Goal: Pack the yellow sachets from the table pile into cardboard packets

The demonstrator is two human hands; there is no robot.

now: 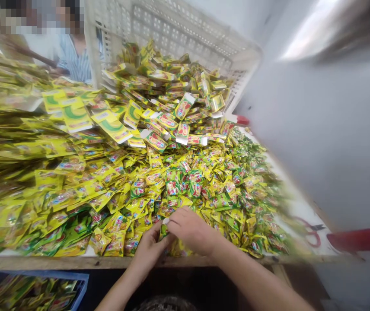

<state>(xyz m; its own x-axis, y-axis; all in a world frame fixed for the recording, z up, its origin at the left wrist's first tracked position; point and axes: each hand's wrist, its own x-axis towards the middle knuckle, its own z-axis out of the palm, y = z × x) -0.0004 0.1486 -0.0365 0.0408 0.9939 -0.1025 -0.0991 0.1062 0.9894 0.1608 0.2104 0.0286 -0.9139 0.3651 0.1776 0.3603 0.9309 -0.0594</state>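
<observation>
A small yellow-green carton [164, 230] with a white flap is between my hands, just above the near edge of the table. My left hand [151, 246] is closed around it from the left, thumb and fingers on its sides. From the right, my right hand [189, 229] bends over its top, fingers pressed together at the flap. The fingers hide most of the carton and whatever is inside it. Right in front of my hands lies a thick heap of small shiny yellow and green sachets [185, 183].
A white plastic crate [178, 26] lies tipped behind the heap, spilling open cartons [167, 121]. Red-handled scissors [313, 233] and a red object [363, 239] are at the right. A blue-rimmed bin [83, 285] with sachets stands below left. Another person [74, 54] is at the far left.
</observation>
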